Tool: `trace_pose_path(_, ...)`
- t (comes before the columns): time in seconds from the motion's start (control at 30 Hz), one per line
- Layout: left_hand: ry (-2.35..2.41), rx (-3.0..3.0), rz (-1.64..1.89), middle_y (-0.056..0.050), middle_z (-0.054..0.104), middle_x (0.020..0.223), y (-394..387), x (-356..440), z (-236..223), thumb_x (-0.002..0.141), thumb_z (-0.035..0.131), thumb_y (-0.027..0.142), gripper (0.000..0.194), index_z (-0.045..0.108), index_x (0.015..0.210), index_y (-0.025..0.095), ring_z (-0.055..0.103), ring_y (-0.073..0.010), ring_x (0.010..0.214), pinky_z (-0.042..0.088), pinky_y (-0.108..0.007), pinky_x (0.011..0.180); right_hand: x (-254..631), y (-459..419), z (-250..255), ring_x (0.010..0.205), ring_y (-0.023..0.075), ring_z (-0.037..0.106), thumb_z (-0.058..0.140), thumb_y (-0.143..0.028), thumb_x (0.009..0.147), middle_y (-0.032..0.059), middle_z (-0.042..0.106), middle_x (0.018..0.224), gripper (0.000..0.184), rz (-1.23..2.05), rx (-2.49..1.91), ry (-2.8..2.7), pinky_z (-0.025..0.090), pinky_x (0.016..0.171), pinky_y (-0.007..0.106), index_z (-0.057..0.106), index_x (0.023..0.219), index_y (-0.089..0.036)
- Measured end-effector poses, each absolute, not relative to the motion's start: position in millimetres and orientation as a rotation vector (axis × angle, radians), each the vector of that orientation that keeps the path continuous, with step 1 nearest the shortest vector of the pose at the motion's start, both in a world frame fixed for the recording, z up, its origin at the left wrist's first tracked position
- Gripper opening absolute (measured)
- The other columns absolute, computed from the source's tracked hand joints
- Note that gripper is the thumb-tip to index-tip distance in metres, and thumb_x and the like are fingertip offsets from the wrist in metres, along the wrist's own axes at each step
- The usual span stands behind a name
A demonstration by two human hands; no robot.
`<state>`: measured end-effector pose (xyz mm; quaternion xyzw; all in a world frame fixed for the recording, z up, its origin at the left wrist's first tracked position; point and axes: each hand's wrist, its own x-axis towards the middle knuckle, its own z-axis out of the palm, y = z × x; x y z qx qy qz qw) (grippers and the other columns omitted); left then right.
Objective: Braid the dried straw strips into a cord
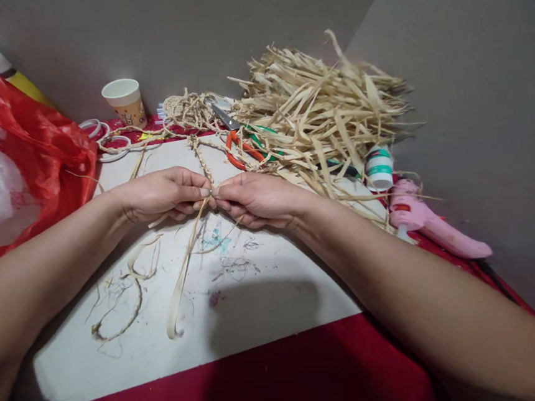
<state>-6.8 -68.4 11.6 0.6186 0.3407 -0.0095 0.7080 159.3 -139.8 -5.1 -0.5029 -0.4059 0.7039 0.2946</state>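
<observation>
A straw-coloured braid [203,162] runs down from the back of the white board to my two hands. My left hand [171,193] pinches its lower end from the left, thumb and fingers pressed together. From the right, my right hand [257,195] grips the same spot, its thumb almost touching the left one. A long loose strip of dried leaf [184,270] hangs below the pinch toward me and curls at its tip. Shorter strand ends stick out beside both hands. The exact crossing of the strands is hidden by my fingertips.
Behind my hands lie orange-handled scissors [243,151], a coil of braid [189,110] and a large heap of dried strips [316,109]. A paper cup [125,103] stands at the back left, near a red plastic bag [57,150]. A pink glue gun [433,220] rests at right. Scraps [124,328] litter the board [100,377].
</observation>
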Motion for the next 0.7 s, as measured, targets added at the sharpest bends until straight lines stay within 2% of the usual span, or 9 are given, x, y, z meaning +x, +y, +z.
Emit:
trace_pose_path(0.17,0.835,1.606,-0.129,0.004,0.037,0.045,-69.6,-5.6,17.4,0.076,0.060,0.028,0.020,0.056,0.060,0.016,0.027,-0.0030,0.037,0.017,-0.020,0.039,152.7,-140.8,-10.3,0.025,0.0030,0.022,0.047,-0.018,0.078,-0.0079,0.032,0.036,0.026,1.707,-1.411,-1.187,0.012,0.024,0.015,0.039,0.054,-0.018)
trace_pose_path(0.37,1.009,2.135,-0.086,0.004,0.044,0.048,-71.7,-3.4,29.4,0.072,0.056,0.029,0.019,0.058,0.059,0.016,0.034,-0.0051,0.044,0.023,-0.021,0.046,150.4,-142.0,-13.5,0.023,0.0031,0.023,0.048,-0.018,0.074,-0.0078,0.032,0.034,0.024,1.594,-1.491,-1.238,0.013,0.025,0.016,0.040,0.052,-0.018)
trace_pose_path(0.53,1.054,2.316,0.030,0.004,0.045,0.047,-95.8,2.9,37.4,0.074,0.051,0.028,0.021,0.057,0.058,0.016,0.035,-0.0072,0.046,0.023,-0.021,0.047,150.6,-142.6,-7.8,0.024,0.0036,0.022,0.044,-0.017,0.077,-0.0079,0.032,0.033,0.022,1.657,-1.480,-1.145,0.012,0.025,0.016,0.044,0.056,-0.017)
trace_pose_path(0.7,1.059,2.456,0.029,-0.002,0.060,0.059,-120.1,7.2,27.9,0.079,0.046,0.030,0.022,0.064,0.073,0.017,0.045,-0.0120,0.051,0.029,-0.024,0.051,152.8,-143.3,-2.0,0.025,0.0021,0.020,0.044,-0.014,0.078,-0.0077,0.031,0.035,0.030,1.770,-1.389,-0.985,0.010,0.026,0.015,0.032,0.051,-0.019)
